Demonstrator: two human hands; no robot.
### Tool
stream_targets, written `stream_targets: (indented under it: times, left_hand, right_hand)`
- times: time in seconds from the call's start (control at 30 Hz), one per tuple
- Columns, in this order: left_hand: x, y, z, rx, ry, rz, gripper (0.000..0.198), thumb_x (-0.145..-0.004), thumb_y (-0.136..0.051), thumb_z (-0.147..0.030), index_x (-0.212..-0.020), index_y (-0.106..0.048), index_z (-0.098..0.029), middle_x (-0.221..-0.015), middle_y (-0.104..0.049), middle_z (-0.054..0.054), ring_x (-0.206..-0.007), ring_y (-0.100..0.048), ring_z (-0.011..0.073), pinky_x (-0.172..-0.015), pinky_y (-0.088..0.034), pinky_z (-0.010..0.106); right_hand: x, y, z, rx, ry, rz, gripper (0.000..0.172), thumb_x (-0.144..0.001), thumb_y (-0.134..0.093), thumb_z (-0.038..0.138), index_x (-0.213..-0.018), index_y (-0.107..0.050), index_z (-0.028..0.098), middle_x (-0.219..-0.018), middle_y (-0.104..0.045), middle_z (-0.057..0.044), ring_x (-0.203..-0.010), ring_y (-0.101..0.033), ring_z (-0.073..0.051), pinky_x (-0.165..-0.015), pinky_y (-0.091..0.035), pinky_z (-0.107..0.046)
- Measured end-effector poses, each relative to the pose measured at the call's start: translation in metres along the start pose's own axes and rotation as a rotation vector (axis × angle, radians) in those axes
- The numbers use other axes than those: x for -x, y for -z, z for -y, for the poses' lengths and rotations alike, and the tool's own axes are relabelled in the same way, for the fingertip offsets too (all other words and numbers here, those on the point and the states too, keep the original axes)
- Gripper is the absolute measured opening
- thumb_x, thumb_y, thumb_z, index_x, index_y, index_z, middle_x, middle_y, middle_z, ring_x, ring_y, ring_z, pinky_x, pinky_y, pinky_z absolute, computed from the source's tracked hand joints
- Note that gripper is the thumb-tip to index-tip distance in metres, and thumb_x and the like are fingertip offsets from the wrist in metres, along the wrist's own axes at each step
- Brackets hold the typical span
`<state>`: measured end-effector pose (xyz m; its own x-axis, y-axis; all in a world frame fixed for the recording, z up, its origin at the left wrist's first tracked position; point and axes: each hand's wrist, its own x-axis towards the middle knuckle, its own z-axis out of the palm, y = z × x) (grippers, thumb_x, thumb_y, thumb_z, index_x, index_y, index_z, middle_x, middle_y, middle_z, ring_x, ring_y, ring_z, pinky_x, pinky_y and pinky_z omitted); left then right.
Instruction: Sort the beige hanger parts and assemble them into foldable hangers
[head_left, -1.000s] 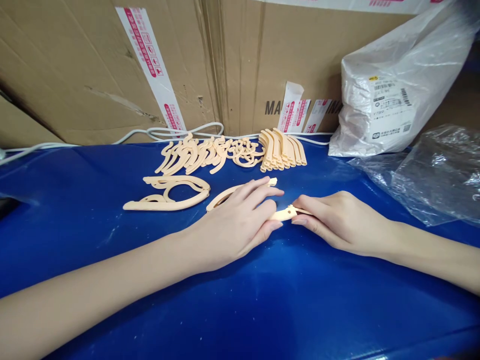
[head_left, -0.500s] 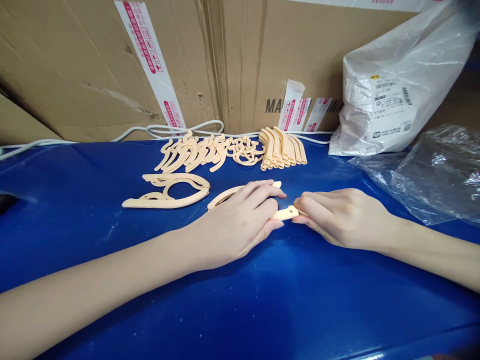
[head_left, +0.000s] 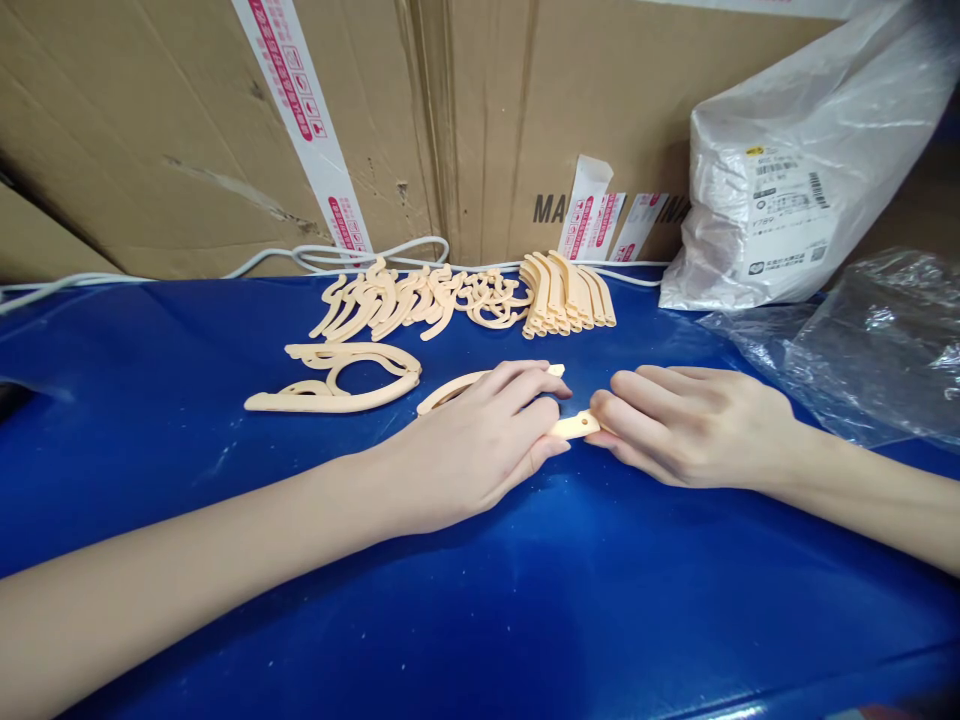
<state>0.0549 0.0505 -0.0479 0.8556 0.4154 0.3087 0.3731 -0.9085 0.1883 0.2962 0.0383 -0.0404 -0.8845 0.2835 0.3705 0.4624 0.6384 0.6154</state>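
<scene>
My left hand (head_left: pixel 487 435) is closed on a cream plastic piece (head_left: pixel 576 426), whose end with a small round hole sticks out to the right. A curved cream part (head_left: pixel 450 391) passes beneath that hand, and a cream tip (head_left: pixel 556 370) shows beyond its fingers. At the holed end, my right hand (head_left: pixel 675 425) pinches with thumb and fingers; what lies inside the pinch is mostly hidden. To the left, a joined cream assembly (head_left: pixel 337 401) with curved arms lies flat on the blue surface (head_left: pixel 480 600).
Behind the hands lie curved flat pieces (head_left: pixel 382 305), small hooked pieces (head_left: pixel 491 300) and stacked curved pieces (head_left: pixel 568 295). A white cable (head_left: pixel 262 260) runs before cardboard boxes (head_left: pixel 480 120). At right are a labelled plastic bag (head_left: pixel 787 190) and crumpled clear plastic (head_left: pixel 877 340).
My right hand has rotated slightly, its knuckles a little higher and its fingers more spread out above the pinch. My left hand keeps its hold almost unmoved.
</scene>
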Motion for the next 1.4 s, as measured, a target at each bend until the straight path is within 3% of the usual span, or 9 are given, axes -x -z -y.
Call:
stream_targets:
  times: [0.6,1.27,1.4]
  left_hand:
    - [0.0002,-0.0024,0.0000,-0.025,0.020,0.013,0.036,-0.103,-0.033,-0.026,-0.107,-0.063,-0.008,-0.134,-0.057,0.017,-0.134,-0.044,0.0315,-0.112,-0.040,0.046]
    - [-0.0006,-0.0027,0.0023,0.016,0.031,0.037,0.029,-0.103,-0.034,-0.026,-0.100,-0.061,-0.013,-0.135,-0.056,0.017,-0.137,-0.042,0.0294,-0.111,-0.041,0.046]
    - [0.0006,-0.0028,0.0031,0.065,0.062,-0.003,0.028,-0.103,-0.037,-0.033,-0.093,-0.058,-0.017,-0.135,-0.057,0.014,-0.137,-0.043,0.0274,-0.115,-0.032,0.052]
  right_hand:
    - [-0.0020,-0.0050,0.0019,-0.083,-0.055,0.003,0.034,-0.102,-0.038,0.033,-0.076,-0.055,0.019,-0.060,-0.054,0.001,-0.050,-0.049,-0.012,-0.053,-0.029,-0.029]
    - [-0.0022,-0.0030,-0.0002,-0.105,-0.020,-0.028,0.030,-0.101,-0.041,0.031,-0.076,-0.055,0.020,-0.059,-0.054,0.003,-0.047,-0.049,-0.011,-0.050,-0.032,-0.028]
    - [-0.0022,-0.0014,-0.0005,-0.151,-0.018,-0.020,0.030,-0.100,-0.044,0.031,-0.075,-0.056,0.019,-0.060,-0.054,0.002,-0.050,-0.049,-0.012,-0.052,-0.033,-0.027]
